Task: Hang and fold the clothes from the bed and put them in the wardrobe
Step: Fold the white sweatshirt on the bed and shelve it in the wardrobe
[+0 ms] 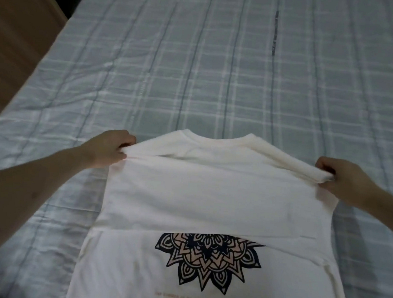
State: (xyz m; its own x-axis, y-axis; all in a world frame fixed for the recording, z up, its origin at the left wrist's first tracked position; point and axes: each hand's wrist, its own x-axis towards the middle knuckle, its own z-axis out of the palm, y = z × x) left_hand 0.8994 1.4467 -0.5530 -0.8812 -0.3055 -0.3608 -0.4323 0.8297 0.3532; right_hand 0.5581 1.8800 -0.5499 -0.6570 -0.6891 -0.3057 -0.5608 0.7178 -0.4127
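A white T-shirt (217, 197) with a dark mandala print (208, 260) lies on the bed in front of me. Its upper part is lifted and doubled over toward me, so it covers the top of the print. My left hand (107, 147) pinches the shirt's left shoulder fold. My right hand (343, 178) grips the right shoulder fold. Both hands hold the fabric slightly above the bed, stretched between them. The round collar (217, 138) faces away from me. The sleeves are tucked out of sight.
The bed is covered by a pale blue-grey checked sheet (220, 68) that fills most of the view. A brown wooden surface (14, 28) runs along the bed's left edge at the top left.
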